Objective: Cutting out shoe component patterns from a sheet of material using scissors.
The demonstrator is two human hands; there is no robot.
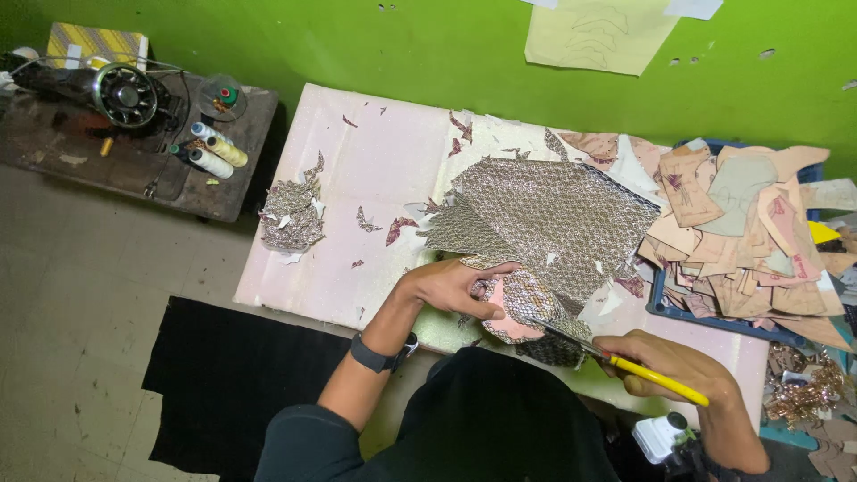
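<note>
Fabric scraps (293,214) near the table's (375,161) left edge and a tray of cardboard patterns (750,232) at its right flank scaly patterned sheets (553,214). At the near edge, the left hand (455,287) pins a patterned piece (522,308); the right hand (683,366) grips yellow-handled scissors (625,361).
</note>
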